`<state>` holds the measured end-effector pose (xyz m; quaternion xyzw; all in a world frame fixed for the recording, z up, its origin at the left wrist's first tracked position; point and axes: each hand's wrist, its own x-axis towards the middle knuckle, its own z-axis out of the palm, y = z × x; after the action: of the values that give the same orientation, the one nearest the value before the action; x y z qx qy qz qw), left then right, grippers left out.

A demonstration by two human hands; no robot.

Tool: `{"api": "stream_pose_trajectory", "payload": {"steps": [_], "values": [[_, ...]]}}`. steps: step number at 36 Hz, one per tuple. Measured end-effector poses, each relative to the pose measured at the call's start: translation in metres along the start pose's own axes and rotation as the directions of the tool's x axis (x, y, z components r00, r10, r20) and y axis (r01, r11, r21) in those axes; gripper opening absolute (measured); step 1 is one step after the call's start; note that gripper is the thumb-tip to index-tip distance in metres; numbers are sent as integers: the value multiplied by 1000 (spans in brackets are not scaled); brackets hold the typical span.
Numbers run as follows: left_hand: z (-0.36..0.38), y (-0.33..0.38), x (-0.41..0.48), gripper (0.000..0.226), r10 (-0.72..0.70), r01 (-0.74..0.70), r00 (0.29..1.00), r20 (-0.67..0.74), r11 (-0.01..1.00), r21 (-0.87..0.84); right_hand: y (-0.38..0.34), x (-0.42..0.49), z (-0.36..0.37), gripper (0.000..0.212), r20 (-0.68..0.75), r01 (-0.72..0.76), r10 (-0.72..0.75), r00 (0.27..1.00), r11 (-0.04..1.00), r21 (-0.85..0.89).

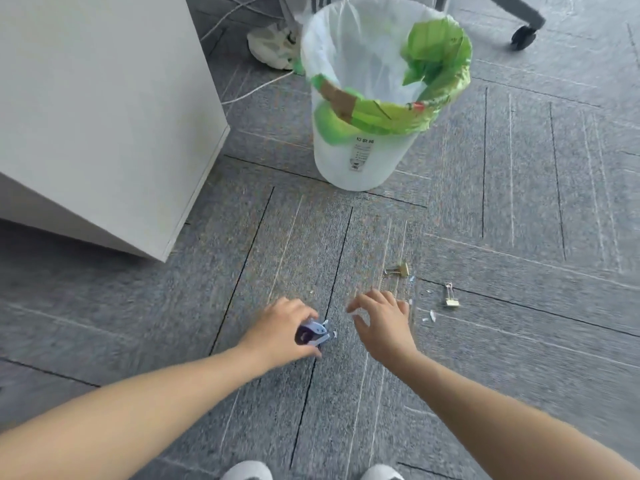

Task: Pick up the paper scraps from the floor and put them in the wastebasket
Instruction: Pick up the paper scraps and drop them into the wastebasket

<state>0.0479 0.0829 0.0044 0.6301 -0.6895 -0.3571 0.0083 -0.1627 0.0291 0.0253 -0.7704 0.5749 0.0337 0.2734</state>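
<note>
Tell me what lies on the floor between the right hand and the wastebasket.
In the head view, the carpet between the right hand and the wastebasket is mostly bare. Only a gold binder clip lies just off that line, with a tiny paper scrap beside it.

Gray carpet tiles (519, 209) with dark lines are covering the floor. A big white cabinet (97, 109) is standing at the left. White cables (256, 88) are lying behind it. A chair wheel (523, 37) is sitting far back.

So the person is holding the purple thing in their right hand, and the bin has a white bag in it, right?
Not quite. The head view shows the purple thing in the left hand; the right hand is empty, fingers spread. The bin does have a white bag.
</note>
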Motion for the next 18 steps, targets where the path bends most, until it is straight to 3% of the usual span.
{"api": "stream_pose_trajectory", "payload": {"steps": [2, 7, 11, 18], "values": [[11, 1, -1, 77, 8, -8, 1000, -8, 999, 38, 1, -4, 5, 15, 15, 9, -8, 1000, 1000, -17], [24, 3, -5, 53, -32, 39, 992, -121, 998, 53, 5, -16, 21, 17, 63, 50, -45, 997, 995, -81], [25, 0, -8, 47, -62, 68, 982, -178, 997, 27, 1, -17, 30, 16, 64, 49, -45, 997, 996, -73], [-4, -23, -1, 51, -179, 228, 900, -398, 970, 79, -7, -5, 37, 18, 31, -13, 15, 999, 997, -76]]}}
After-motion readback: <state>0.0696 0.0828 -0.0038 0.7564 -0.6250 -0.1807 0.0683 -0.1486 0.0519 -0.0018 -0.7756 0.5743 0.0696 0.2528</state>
